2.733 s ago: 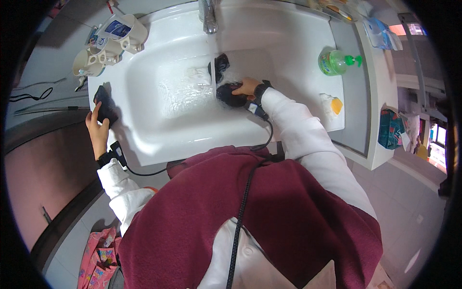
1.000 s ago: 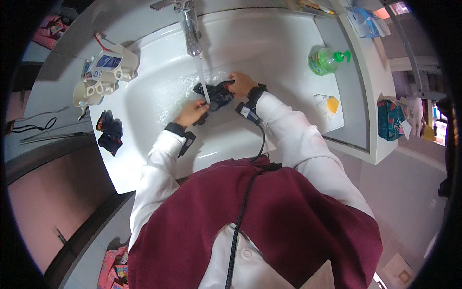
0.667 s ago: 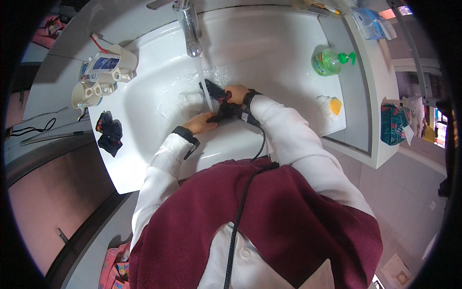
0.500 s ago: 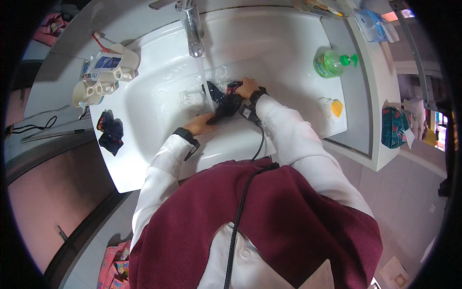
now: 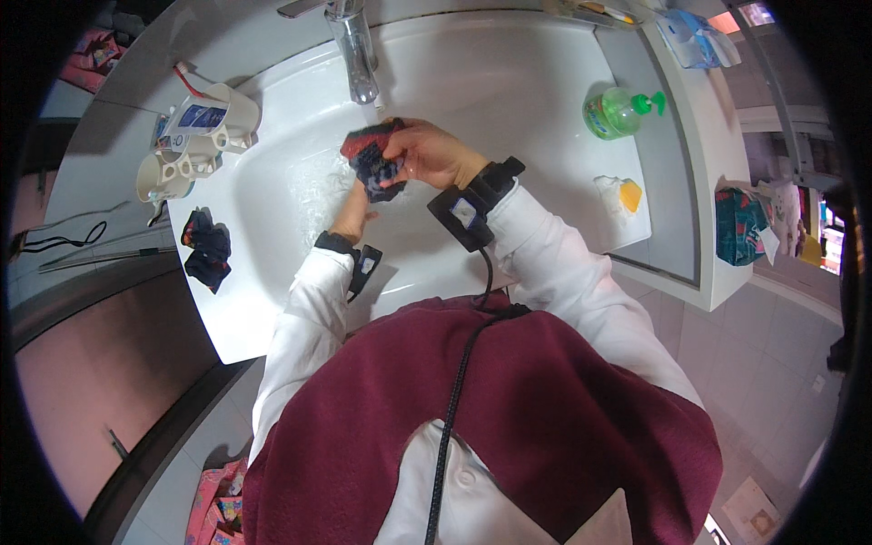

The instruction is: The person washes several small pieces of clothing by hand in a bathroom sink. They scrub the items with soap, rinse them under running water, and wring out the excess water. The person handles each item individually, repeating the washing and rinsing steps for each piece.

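Observation:
A wet piece of dark cloth with red patches is bunched up below the faucet, above the white sink basin. My right hand is closed on its right side, thumb and fingers pinching the fabric. Close against the cloth's lower left edge is my left hand; its thumb sticks out to the right, while its fingertips are partly hidden by the cloth. Water splashes in the basin to the left of the cloth. Another crumpled dark cloth lies on the sink's left ledge.
Cream cups with a toothbrush and tube stand at the left. A green pump bottle and a yellow piece of soap on a white wrapper sit on the right ledge. Cabled black bands circle both wrists.
The cloth has been lifted from the basin and moved left and up toward the faucet, its red side now showing. Both hands have risen with it and come closer together.

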A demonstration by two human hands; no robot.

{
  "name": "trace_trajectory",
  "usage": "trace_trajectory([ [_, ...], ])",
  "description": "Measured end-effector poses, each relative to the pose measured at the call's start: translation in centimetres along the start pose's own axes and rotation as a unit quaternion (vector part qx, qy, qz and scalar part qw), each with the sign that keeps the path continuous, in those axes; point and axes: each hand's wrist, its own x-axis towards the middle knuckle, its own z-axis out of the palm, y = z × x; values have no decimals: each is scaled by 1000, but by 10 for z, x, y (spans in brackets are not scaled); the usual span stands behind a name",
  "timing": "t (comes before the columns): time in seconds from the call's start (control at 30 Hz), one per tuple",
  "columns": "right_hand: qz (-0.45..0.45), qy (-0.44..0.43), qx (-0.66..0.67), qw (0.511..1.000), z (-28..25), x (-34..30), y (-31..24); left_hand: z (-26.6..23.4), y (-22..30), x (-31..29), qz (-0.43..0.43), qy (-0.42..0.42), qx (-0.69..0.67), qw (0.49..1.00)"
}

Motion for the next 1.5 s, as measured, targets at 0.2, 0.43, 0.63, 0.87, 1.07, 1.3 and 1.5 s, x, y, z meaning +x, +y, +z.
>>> trace_trajectory([
  [0.2, -154, 189, 56, 968, -1, -9, 15, 16, 34, -15, -70, -48, -348, 934],
  [0.43, -266, 179, -505, 802, 12, 0, 62, 30, 41, -9, -36, -32, -392, 919],
  [0.63, -191, 215, -646, 707, 16, 8, 59, 20, 26, -3, 33, -59, -293, 954],
  [0.87, -195, 316, -660, 653, -28, 29, 56, 48, 41, -11, -27, -79, -396, 915],
  [1.07, -47, 331, -689, 643, -120, 29, 51, 38, 37, -3, -71, 29, -231, 970],
  [1.3, 11, 289, -747, 598, -147, 13, 74, 28, 6, -6, -238, -16, -81, 968],
  [1.5, 203, 35, -677, 706, -146, 27, 75, 25, 5, -8, -252, -31, -96, 962],
])
